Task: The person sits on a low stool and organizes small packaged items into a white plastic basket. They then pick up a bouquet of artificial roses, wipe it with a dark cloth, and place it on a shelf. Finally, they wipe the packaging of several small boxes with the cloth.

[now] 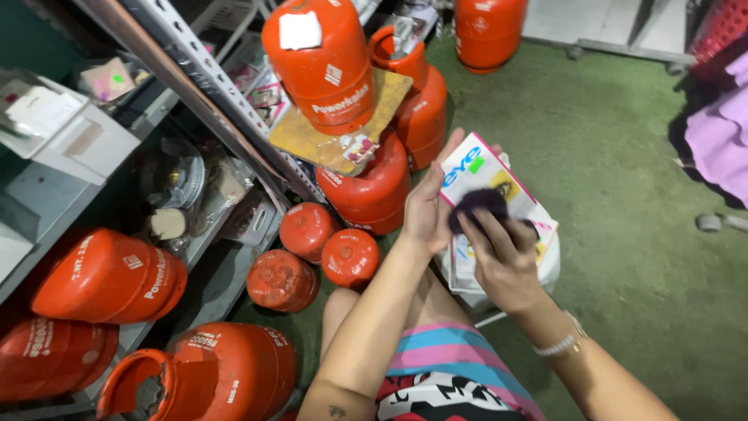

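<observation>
Left hand (427, 209): centre of the frame, palm against the left edge of a flat white cardboard box with pink trim and coloured print (489, 181), fingers extended up along it. It supports the box and is not closed around it.

Right hand (502, 261): just right of centre, fingers curled onto a dark purple, fuzzy round pad (477, 204), pressing it against the printed face of the box. A pale beaded bracelet (562, 343) sits on that wrist.

White plastic bag (545, 261): directly beneath the box, on the green carpeted floor (623, 156). Whether the box rests on it cannot be told.

Tall orange metal gas cylinder with a white label (323, 66): upper centre, standing on a yellowish worn board (331, 140) laid across further orange cylinders (374, 187) below.

Small round orange gas canisters (327, 245): lower centre, three on the floor beside the person's knee.

Large orange cylinders lying on their sides (109, 277): lower left, on a grey metal shelf unit (210, 70), which also carries white cartons and plastic-wrapped oddments at upper left.

Purple cloth (721, 136): right edge.

Risks, as judged:
- The box is steadied by an open palm only; firm pressure from the pad could push it off the hand and onto the floor.
- The tall cylinder looks precariously stacked on the board just beside the left hand; a knock from an elbow or the box might shift it.
- The small canisters near the knee could roll if nudged.
</observation>
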